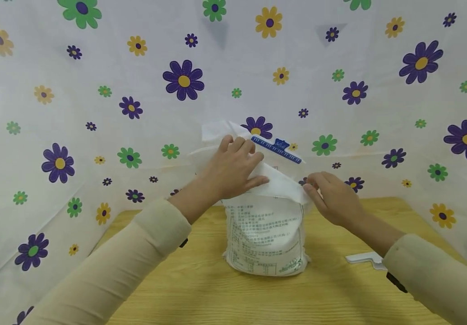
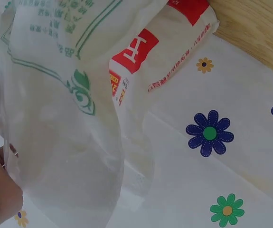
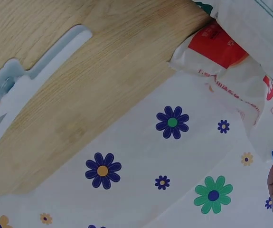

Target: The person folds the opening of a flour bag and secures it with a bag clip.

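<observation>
A full white plastic bag [image 1: 263, 234] with green print stands upright on the table, its loose top folded over at a slant. My left hand [image 1: 235, 167] grips that top from above, fingers bent over it and thumb along the fold. At the fold's right corner, my right hand [image 1: 335, 198] pinches the bag's edge between thumb and fingers. Close behind stands a second bag [image 2: 174, 47] with red print, mostly hidden in the head view. A blue sealing clip [image 1: 275, 149] sits across the top of this rear bag, between and beyond my hands.
On the table [image 1: 168, 280] to the right lies a white sealing clip [image 3: 39, 85], partly covered by my right forearm in the head view. A white cloth with printed flowers [image 1: 182, 81] hangs behind the table and along both sides.
</observation>
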Motion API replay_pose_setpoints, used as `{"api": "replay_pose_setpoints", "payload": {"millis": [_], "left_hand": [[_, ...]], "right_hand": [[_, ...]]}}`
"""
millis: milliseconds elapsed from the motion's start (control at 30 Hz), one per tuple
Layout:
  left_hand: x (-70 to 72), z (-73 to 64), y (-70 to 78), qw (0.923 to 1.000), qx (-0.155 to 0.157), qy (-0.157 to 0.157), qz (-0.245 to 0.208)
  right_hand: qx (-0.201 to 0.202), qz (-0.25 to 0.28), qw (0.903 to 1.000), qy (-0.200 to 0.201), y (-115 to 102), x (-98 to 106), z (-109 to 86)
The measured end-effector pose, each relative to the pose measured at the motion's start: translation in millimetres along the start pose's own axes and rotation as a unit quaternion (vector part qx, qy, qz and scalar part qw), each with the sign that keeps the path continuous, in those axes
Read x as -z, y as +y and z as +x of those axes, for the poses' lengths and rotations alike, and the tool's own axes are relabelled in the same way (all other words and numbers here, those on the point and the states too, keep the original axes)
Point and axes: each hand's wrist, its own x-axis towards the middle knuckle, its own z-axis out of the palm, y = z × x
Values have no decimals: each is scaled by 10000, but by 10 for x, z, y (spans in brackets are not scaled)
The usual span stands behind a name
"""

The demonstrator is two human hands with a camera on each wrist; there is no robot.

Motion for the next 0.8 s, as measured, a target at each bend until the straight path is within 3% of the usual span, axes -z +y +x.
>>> {"api": "replay_pose_setpoints", "payload": {"millis": [300,400,567,800], "left_hand": [[-106,-10,48,9996,-20,129,262],[-115,3,46,9995,4,104,303],[-122,9,31,9994,71,132,328],[-177,-21,17,9995,106,221,219]], "right_hand": [[218,-557,9979,-244,408,155,-269],[279,-692,9959,-519,549,189,-379],[105,-580,9864,-1534,733,244,-558],[298,-166,9557,-2923,927,241,-831]]}}
